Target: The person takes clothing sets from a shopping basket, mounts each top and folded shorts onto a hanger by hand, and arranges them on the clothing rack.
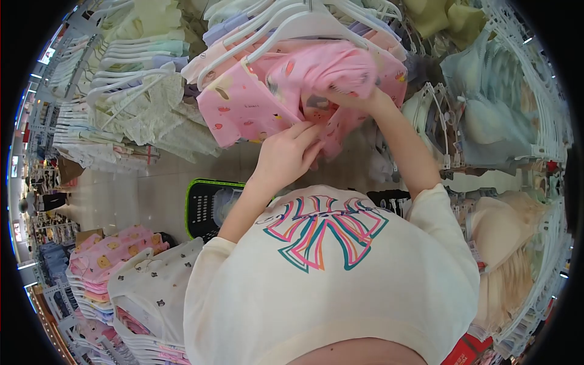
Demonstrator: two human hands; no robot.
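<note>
Cream T-shirt [334, 310] on the person fills most of the lower middle, bow print [328, 234] in pink, orange and teal lines. Pale tiled floor [149, 194] shows behind, between the racks. Upper left: pale green lacy garments [155, 115] on white hangers. Upper right: sheer blue-grey garments [499, 115]. Lower right: beige garments [502, 228]. Lower left: white garment with small dark motifs [161, 283], pink patterned stack [112, 252] just beyond it.

Pink printed garment [240, 106] is top centre, in front of other pastel clothes on the same row, directly below a white hanger [307, 27]. Part of it is bunched up round the right hand, rest spreads left with yellow and red motifs. Black basket with bright green rim [187, 210] sits low, beside the left forearm; something pale and translucent [226, 204] inside, can't tell what.

Right hand [356, 102]: mostly buried in the bunched pink cloth, bit blurred, so can't tell how far open or what grip. Left hand [292, 149]: half closed, fingers bent together against the garment's lower part, touching it. Can't tell if it's pinching; fingertips partly hidden.
</note>
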